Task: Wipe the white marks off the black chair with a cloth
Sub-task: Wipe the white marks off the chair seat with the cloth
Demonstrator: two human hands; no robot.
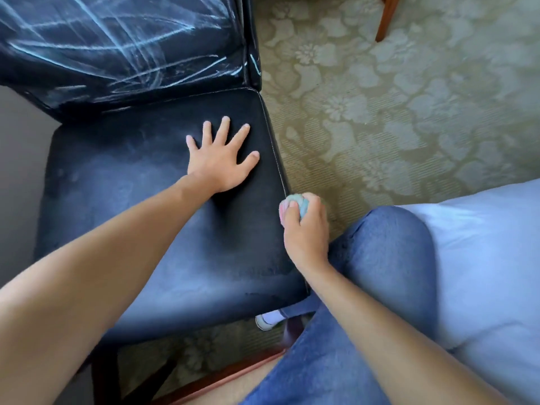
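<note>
The black chair (122, 217) fills the left of the head view. Its seat looks dark with only faint smears. Its backrest (117, 45) at the top left is covered in white scribbled marks. My left hand (222, 156) lies flat on the seat, fingers spread, holding nothing. My right hand (306, 229) is at the seat's right edge, fist closed around a balled-up cloth (292, 204) in pale pink and blue. The cloth touches the side seam of the seat.
A floral green carpet (394, 97) lies to the right of the chair. A wooden furniture leg (385, 19) stands at the top right. My knee in blue jeans (388, 252) and a light blue garment (482, 258) are close on the right.
</note>
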